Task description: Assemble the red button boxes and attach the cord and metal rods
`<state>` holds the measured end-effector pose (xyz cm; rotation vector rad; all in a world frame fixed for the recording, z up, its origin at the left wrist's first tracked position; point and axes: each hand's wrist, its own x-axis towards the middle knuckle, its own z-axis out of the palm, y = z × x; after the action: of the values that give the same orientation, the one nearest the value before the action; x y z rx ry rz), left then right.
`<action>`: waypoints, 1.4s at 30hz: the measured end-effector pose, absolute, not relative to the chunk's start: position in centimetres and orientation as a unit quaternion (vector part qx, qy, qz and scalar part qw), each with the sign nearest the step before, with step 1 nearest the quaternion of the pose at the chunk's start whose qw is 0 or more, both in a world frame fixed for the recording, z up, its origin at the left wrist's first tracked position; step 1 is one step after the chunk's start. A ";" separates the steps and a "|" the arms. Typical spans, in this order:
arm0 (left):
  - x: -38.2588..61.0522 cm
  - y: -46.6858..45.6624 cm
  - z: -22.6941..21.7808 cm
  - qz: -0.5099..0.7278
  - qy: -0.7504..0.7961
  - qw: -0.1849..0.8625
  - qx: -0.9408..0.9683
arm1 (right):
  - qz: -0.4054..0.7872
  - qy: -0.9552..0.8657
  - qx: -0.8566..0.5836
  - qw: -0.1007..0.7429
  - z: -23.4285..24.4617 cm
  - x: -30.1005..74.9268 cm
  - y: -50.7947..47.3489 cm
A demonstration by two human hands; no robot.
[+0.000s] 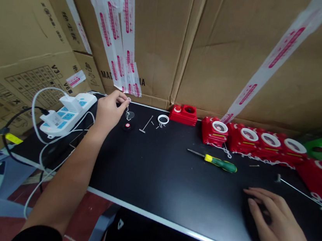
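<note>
Lying at nine o'clock on the black tabletop, a white power strip carries two white adapters. At ten o'clock the left hand pinches a thin white cord between thumb and fingertips, and the cord hangs toward a clear round disc on the table. A small black round part with a red and white centre lies at six o'clock from that disc. Toward three o'clock from the disc come a T-shaped metal rod, several small screws and a white ring lying flat. A red housing with a dark round hollow rests at twelve o'clock. A green-and-yellow-handled screwdriver lies at three o'clock, tip toward nine. Behind it, at two o'clock, four red units with white round rims stand in a row, white cords along their near side. The right hand is at four o'clock, fingers loosely curled, thumb parted from them, pinching nothing visible; whether it touches the tabletop cannot be told. Another metal rod lies at one o'clock from it, near a fifth red unit.
</note>
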<state>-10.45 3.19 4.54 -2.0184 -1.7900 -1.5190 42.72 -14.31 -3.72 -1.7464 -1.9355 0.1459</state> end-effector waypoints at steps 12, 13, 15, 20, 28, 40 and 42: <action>-10.1 2.6 5.0 -0.466 -0.619 0.078 -0.628 | 0.043 -0.729 -0.633 0.257 -1.4 40.8 -14.1; -10.3 2.9 4.9 -0.459 -0.628 0.081 -0.623 | 0.024 -0.737 -0.620 0.268 -0.4 39.9 -13.6; -10.8 3.5 4.5 -0.433 -0.657 0.081 -0.611 | 0.006 -0.795 -0.551 0.255 2.0 37.3 -12.0; -11.7 4.6 3.2 -0.398 -0.699 0.063 -0.591 | -0.055 -0.874 -0.473 0.098 7.0 30.2 -2.9; -11.6 4.5 3.0 -0.386 -0.692 0.065 -0.607 | -0.068 -0.846 -0.527 0.043 6.0 25.0 11.5; -11.1 4.0 3.9 -0.351 -0.668 0.053 -0.654 | 0.003 -0.842 -0.537 0.045 6.9 25.6 14.0; -11.0 4.0 3.9 -0.355 -0.654 0.046 -0.666 | -0.010 -0.836 -0.545 0.060 7.8 25.8 13.2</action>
<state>-11.04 4.04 3.93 -2.0347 -1.9967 -1.0844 25.79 13.22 7.75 -1.6495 -2.5305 -0.0296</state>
